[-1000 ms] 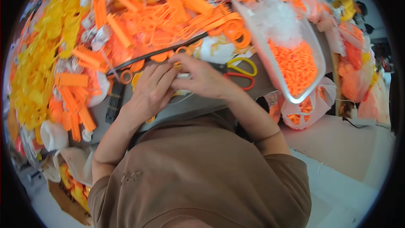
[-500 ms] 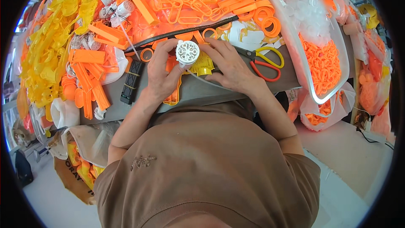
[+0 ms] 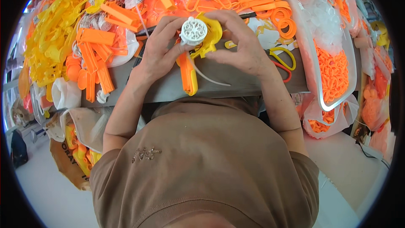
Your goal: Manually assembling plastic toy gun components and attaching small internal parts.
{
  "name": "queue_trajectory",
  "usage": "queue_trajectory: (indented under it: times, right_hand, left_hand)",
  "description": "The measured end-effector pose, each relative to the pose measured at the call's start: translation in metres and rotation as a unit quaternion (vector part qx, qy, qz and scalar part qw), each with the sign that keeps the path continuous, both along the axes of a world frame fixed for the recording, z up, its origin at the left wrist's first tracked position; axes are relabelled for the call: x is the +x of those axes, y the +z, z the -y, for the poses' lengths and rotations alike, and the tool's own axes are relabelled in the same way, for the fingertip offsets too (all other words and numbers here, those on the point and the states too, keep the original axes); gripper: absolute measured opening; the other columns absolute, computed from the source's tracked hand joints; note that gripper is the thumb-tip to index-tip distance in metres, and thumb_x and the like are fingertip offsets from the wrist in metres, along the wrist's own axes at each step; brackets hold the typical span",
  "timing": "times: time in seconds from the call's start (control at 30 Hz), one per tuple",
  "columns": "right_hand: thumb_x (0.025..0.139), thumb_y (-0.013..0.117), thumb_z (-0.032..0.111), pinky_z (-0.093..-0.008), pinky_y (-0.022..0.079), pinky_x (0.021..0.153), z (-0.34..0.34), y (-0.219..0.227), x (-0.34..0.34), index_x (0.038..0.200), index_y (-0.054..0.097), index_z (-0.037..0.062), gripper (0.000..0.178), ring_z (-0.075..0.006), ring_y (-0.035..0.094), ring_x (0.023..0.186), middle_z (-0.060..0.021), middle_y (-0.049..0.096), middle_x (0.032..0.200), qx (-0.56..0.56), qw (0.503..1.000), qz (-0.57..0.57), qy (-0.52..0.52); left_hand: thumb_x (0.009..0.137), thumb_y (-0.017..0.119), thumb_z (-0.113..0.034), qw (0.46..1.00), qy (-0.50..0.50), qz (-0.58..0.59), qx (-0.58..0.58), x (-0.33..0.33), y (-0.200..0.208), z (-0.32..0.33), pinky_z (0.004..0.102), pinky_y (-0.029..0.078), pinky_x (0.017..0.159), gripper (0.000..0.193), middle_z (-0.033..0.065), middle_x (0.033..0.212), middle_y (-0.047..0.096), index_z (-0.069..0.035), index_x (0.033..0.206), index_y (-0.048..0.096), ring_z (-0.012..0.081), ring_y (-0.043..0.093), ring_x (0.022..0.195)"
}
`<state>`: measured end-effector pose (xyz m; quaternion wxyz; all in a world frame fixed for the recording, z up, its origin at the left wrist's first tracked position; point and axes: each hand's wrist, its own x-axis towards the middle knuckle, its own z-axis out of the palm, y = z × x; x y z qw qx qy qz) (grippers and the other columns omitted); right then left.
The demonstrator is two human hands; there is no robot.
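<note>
From the head camera, you look straight down over your own brown shirt at a grey worktop [image 3: 236, 82] crowded with plastic parts. Your left hand [image 3: 158, 55] comes up from about seven o'clock and is curled closed around a white round wheel-like part [image 3: 193, 31], thumb and fingers pinching its rim. Your right hand [image 3: 242, 46] arrives from about five o'clock and is also closed, fingers wrapped over the yellow plastic piece [image 3: 211, 38] that sits just behind and to the three o'clock side of the white part. The two pieces touch each other, held between both hands above the worktop's middle, near twelve o'clock from your chest.

An orange-and-yellow handle [image 3: 187, 74] hangs from the held assembly, its long axis running roughly twelve to six o'clock, pointing back toward you; your left hand is the nearer one to it. A thin white strip curves off toward four o'clock.

Around you: yellow parts [image 3: 55, 33] heaped at ten o'clock, orange bars [image 3: 95, 55] at nine o'clock, yellow-handled scissors [image 3: 282, 57] at three o'clock, and a clear tray of small orange pieces [image 3: 333, 71] beyond them.
</note>
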<state>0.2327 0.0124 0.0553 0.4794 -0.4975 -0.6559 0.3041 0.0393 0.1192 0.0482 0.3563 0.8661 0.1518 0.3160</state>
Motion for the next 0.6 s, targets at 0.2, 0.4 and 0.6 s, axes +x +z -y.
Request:
queue_trajectory:
  times: [0.2, 0.4, 0.6]
  right_hand:
    - [0.076, 0.065, -0.005, -0.0331, 0.047, 0.091, -0.007, -0.007, -0.006, 0.125, 0.046, -0.0003, 0.053, -0.0181, 0.049, 0.114, -0.0082, 0.049, 0.122, -0.076, 0.968, -0.240, 0.006]
    - [0.075, 0.065, -0.011, -0.0340, 0.049, 0.091, -0.009, -0.013, -0.015, 0.112, 0.053, -0.0031, 0.039, -0.0194, 0.052, 0.111, -0.0110, 0.050, 0.121, -0.036, 0.971, -0.234, -0.037]
    - [0.076, 0.065, -0.010, -0.0349, 0.050, 0.091, -0.008, -0.017, -0.022, 0.112, 0.053, -0.0027, 0.039, -0.0218, 0.053, 0.112, -0.0128, 0.051, 0.121, -0.014, 0.968, -0.243, -0.056]
  left_hand:
    - [0.079, 0.067, -0.010, 0.997, 0.022, 0.003, -0.075, -0.005, -0.006, -0.009, 0.0328, 0.046, 0.079, 0.041, 0.0115, 0.101, 0.053, 0.002, 0.116, 0.053, 0.0234, 0.055, 0.092]
    - [0.079, 0.066, -0.006, 0.999, 0.034, -0.029, 0.002, -0.006, 0.003, -0.007, 0.0291, 0.048, 0.072, 0.042, 0.0111, 0.098, 0.053, 0.001, 0.118, 0.052, 0.0219, 0.056, 0.089]
    - [0.078, 0.067, -0.005, 0.998, 0.043, -0.041, 0.013, -0.007, 0.004, -0.004, 0.0298, 0.047, 0.068, 0.044, 0.0106, 0.095, 0.051, -0.001, 0.119, 0.052, 0.0222, 0.055, 0.081]
